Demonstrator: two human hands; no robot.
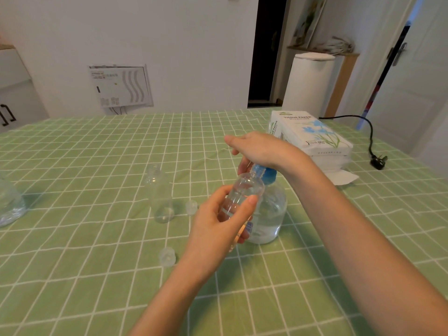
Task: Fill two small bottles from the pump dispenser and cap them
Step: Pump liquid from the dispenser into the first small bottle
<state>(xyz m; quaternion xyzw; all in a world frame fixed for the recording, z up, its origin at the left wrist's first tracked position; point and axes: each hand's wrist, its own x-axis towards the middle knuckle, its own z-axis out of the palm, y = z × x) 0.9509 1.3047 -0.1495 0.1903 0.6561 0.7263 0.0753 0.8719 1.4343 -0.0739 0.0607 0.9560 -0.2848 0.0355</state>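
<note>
My left hand (218, 221) grips a small clear bottle (243, 190) and holds its open neck up against the blue pump nozzle. A little clear liquid shows inside it. My right hand (259, 149) lies palm down on the blue pump head of the clear dispenser (270, 209), which stands on the green checked tablecloth (97, 275). A second small clear bottle (160, 195) stands upright and uncapped to the left. One clear cap (191, 207) lies beside that bottle, and another clear cap (167, 256) lies nearer to me.
A white tissue paper pack (312, 139) sits at the back right, with a black power cord and plug (378, 161) beyond it. A crumpled clear plastic item (9, 204) lies at the left edge.
</note>
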